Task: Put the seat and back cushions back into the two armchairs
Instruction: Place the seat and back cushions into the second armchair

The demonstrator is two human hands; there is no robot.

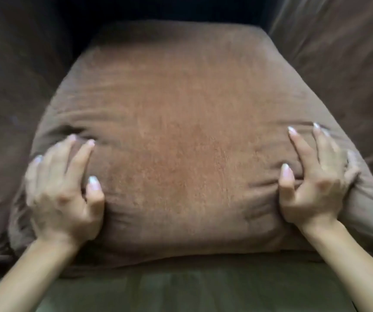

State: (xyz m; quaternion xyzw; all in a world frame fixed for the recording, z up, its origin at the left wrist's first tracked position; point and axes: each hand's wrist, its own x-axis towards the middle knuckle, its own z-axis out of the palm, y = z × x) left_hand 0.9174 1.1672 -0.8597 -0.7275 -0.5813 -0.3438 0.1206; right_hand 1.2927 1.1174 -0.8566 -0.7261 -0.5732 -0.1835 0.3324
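We see the brown cushion (181, 143) between and ahead of both hands; left hand (61, 194) and right hand (316, 183) each clamp its near corners, fingers spread and dug into bunched fabric, armchair (338, 64) sides flanking.

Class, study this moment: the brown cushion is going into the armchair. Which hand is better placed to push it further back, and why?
Neither clearly; slightly the right hand. It lies flatter on the cushion, fingers pointing toward the chair's back, while the left hand curls around the near corner. Both grip, so pushing together seems best.
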